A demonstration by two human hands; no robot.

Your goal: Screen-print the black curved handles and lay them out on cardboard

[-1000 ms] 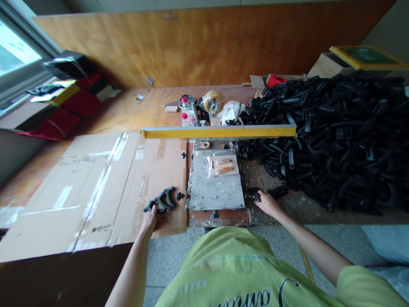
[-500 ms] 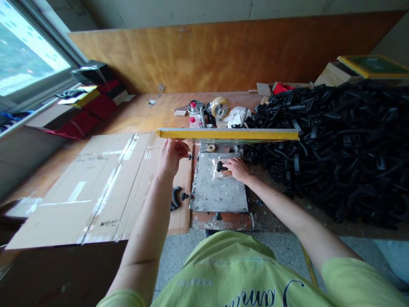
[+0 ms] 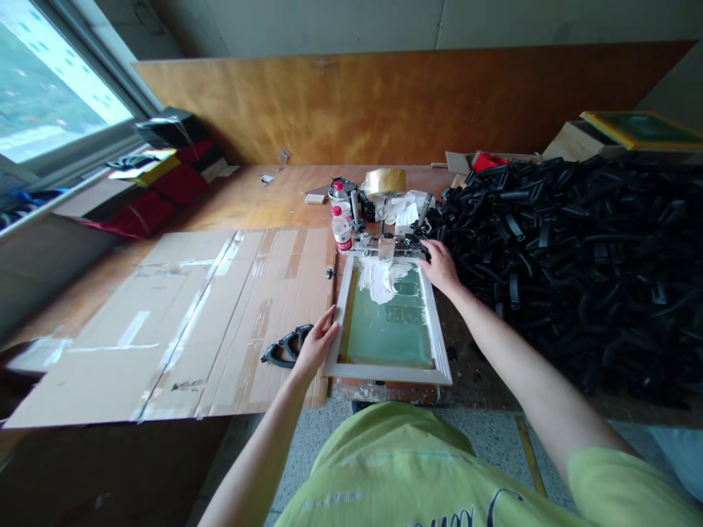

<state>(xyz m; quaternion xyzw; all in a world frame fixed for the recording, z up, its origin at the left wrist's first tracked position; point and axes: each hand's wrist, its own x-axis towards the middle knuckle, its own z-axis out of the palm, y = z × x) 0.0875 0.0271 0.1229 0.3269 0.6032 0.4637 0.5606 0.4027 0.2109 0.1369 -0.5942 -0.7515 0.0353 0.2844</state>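
Note:
A silk-screen printing frame (image 3: pixel 444 356) with green mesh lies down over the work board in front of me. White ink (image 3: pixel 381 282) is smeared across the mesh's far end. My left hand (image 3: pixel 317 341) is closed on the frame's left edge, near its front. Beside that hand, curved black plastic parts (image 3: pixel 283 351) lie on the cardboard. My right hand (image 3: pixel 441 267) is at the frame's far right corner, fingers stretched out by the metal hinge clamp (image 3: pixel 411 245). A small upright squeegee-like blade (image 3: pixel 386 249) stands at the far end. Whatever is under the screen is hidden.
A large heap of black plastic parts (image 3: pixel 576 278) fills the right side. Flattened cardboard (image 3: pixel 181 315) covers the left. Behind the frame stand red-capped bottles (image 3: pixel 341 230), a tape roll (image 3: pixel 385 181) and crumpled white paper (image 3: pixel 406 208). Boxes (image 3: pixel 165 183) sit by the window.
The raised screen frame has come down flat over the board. My left hand came nearer along its left edge; my right hand left the black part and moved to the far right corner.

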